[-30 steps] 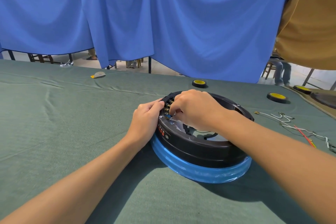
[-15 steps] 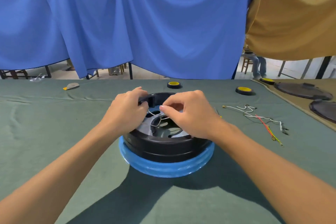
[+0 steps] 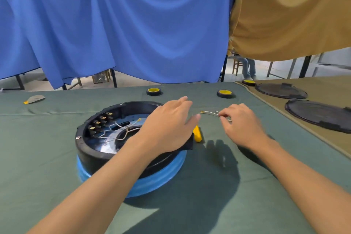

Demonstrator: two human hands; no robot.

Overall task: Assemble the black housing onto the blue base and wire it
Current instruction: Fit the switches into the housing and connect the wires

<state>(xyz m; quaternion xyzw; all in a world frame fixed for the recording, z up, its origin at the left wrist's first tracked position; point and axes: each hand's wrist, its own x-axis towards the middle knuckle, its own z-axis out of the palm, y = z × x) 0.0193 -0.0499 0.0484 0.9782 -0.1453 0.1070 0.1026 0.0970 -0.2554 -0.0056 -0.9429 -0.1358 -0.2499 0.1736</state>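
Head: left hand (image 3: 169, 127) covers black housing (image 3: 89, 151) right rim; right hand (image 3: 242, 126) pinches wire (image 3: 209, 113).

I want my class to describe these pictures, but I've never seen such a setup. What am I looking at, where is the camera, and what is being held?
No robot here: these are a person's bare hands, filmed by one camera worn on the head, looking down. On the green cloth a black housing sits on a blue base; wires run to a row of terminals inside. The left hand is open over the housing's right rim. The right hand pinches a loose wire beside it. A yellow object lies by the housing; two yellow-centred wheels lie behind.
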